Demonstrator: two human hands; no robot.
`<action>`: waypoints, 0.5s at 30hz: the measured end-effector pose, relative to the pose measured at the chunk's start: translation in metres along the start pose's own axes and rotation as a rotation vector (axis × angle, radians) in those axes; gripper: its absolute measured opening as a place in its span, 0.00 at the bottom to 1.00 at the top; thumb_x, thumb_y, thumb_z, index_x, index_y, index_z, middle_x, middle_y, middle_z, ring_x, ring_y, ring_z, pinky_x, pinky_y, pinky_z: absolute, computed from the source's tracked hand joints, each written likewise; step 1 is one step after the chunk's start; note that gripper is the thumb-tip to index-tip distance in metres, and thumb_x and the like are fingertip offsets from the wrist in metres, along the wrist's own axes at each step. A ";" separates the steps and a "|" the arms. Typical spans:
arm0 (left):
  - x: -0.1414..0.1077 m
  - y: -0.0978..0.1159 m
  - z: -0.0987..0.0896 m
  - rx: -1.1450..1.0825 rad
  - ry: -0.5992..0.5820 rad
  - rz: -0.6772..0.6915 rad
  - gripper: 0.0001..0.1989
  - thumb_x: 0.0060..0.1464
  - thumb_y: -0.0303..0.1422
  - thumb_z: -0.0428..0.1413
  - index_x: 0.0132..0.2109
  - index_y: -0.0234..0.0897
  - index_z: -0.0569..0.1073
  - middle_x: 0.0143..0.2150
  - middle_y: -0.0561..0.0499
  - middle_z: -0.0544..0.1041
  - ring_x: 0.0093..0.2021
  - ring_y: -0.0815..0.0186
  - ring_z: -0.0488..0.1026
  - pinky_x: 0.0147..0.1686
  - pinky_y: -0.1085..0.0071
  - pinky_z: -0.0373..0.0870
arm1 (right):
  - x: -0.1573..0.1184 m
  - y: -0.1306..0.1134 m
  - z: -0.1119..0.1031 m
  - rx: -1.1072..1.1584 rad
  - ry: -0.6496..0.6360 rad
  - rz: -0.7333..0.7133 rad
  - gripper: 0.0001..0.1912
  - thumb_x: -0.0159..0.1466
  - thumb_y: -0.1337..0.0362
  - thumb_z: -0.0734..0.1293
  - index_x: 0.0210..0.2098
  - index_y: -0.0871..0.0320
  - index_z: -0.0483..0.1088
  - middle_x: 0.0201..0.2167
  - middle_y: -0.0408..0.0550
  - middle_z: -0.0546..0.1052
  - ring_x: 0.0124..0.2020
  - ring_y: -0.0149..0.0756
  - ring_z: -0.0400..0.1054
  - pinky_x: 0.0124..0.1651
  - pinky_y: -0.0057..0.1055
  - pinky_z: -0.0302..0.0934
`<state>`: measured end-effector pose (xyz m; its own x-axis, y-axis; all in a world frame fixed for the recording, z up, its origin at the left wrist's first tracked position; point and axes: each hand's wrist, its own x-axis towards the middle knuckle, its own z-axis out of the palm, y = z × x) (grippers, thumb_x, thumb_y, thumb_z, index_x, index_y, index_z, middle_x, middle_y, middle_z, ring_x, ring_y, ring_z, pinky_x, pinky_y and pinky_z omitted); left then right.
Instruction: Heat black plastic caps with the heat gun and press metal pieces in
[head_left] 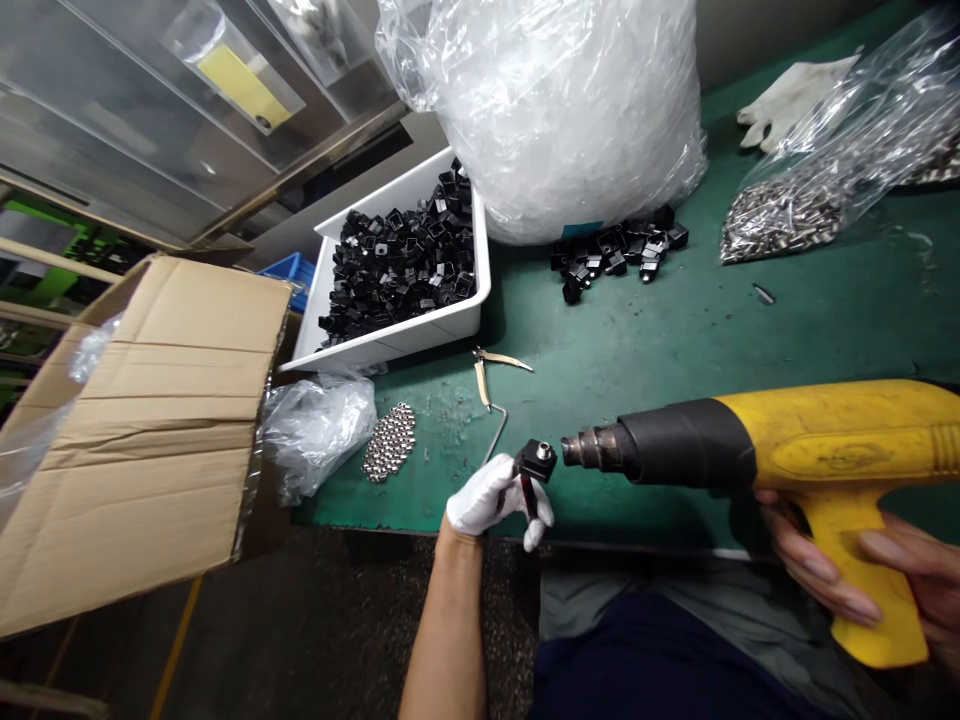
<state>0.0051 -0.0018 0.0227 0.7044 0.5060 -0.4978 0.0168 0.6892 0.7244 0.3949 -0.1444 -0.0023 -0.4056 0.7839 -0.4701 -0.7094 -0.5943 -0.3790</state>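
My left hand [486,497], in a white glove, is closed around a small black plastic part [531,462]. A shiny metal bushing [544,451] stands up from its top face. Below the part, a dark red and black piece [529,497] shows between the fingers; I cannot make out what it is. My bare right hand [825,575] grips the handle of a yellow heat gun [847,430]. The gun's stepped metal nozzle [596,449] points left at the bushing, with a small gap between them.
On the green table [660,350] lie cutting pliers [482,378], a hex key [498,432], metal bushings [390,442] and loose black parts [619,250]. Behind stand a white bin [420,335] of black parts and a big plastic bag [577,110]. A cardboard box [150,420] is at left.
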 end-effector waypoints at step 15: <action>0.001 0.000 -0.001 -0.019 -0.035 -0.003 0.37 0.55 0.59 0.53 0.31 0.22 0.81 0.20 0.37 0.76 0.17 0.57 0.73 0.18 0.66 0.67 | 0.000 0.001 0.005 -0.001 0.014 -0.016 0.23 0.60 0.54 0.66 0.54 0.55 0.72 0.30 0.53 0.73 0.17 0.29 0.61 0.21 0.27 0.56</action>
<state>0.0048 -0.0002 0.0218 0.7290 0.4852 -0.4828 0.0063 0.7006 0.7136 0.3917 -0.1437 0.0011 -0.3861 0.7908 -0.4750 -0.7149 -0.5819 -0.3877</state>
